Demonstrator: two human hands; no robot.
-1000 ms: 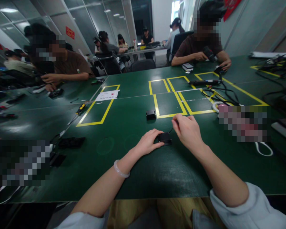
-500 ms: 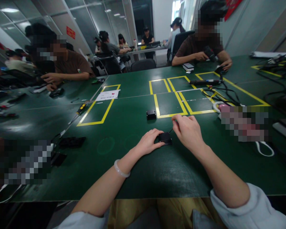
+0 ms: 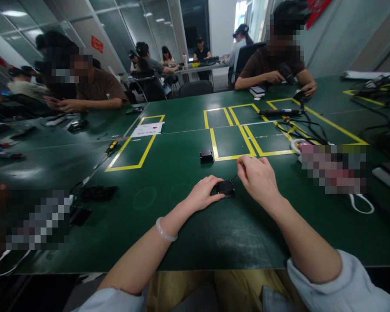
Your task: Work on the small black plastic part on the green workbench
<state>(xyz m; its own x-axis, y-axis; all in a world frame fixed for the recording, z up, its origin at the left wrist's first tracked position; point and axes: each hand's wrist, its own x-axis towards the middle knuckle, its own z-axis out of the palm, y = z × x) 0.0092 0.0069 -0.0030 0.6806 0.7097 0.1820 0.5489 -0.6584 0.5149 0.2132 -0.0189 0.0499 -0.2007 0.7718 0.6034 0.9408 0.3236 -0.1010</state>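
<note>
A small black box (image 3: 226, 189) lies on the green table, with metal-looking bits at its edge. The thumb and fingers of my left hand (image 3: 201, 193) close on its left side. My right hand (image 3: 258, 177), to the upper right of the box, pinches a thin dark rod (image 3: 234, 177). The rod slants down to the far right corner of the box; whether its tip touches is too small to tell. Its upper end is hidden in my fingers. Beyond the box sits a second black box (image 3: 206, 156), apart from both hands.
Yellow tape rectangles (image 3: 234, 157) mark the table (image 3: 182, 234). A yellow-black screwdriver (image 3: 111, 147) and a paper sheet (image 3: 147, 129) lie to the left. Black cables (image 3: 307, 130) and a blurred pink item (image 3: 333, 169) are at right. Across the table, a person (image 3: 273, 65) handles a power tool (image 3: 286, 73).
My right hand has shifted slightly to the right with the rod, and more of the rod shows. My left hand and the box stay put. The co-worker at left has raised their hands.
</note>
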